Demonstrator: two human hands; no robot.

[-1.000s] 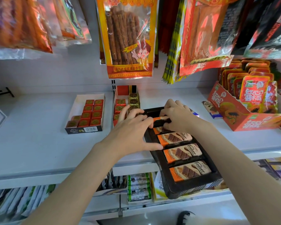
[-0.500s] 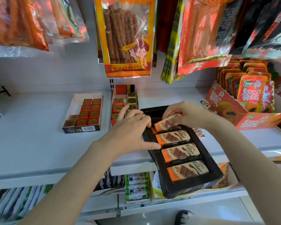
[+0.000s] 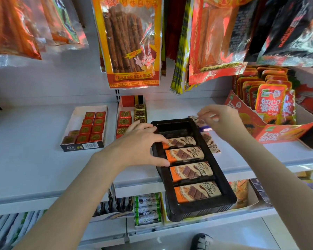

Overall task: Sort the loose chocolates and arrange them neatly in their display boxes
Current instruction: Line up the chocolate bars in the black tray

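Note:
A black display tray (image 3: pixel 177 212) lies on the white shelf and juts over its front edge. Three orange-and-cream chocolate bars (image 3: pixel 192 172) fill its near slots, and another bar (image 3: pixel 181 141) lies just behind them. The back slot is bare. My left hand (image 3: pixel 139 147) rests on the tray's left rim, its straight fingers touching that rear bar. My right hand (image 3: pixel 222 121) hovers past the tray's back right corner, fingers loosely curved. Its fingertips are at a loose bar (image 3: pixel 193 118). Another loose bar (image 3: pixel 210 144) lies along the tray's right side.
A white box (image 3: pixel 76 114) of red foil squares stands at the left. Red and gold squares (image 3: pixel 124 121) sit behind my left hand. A red carton (image 3: pixel 278 134) of snack packs stands at the right. Snack bags (image 3: pixel 130 42) hang low overhead.
My right hand set an orange bar into the tray behind the others, let go of it, and moved back and right to the loose bars. My left hand stayed on the tray.

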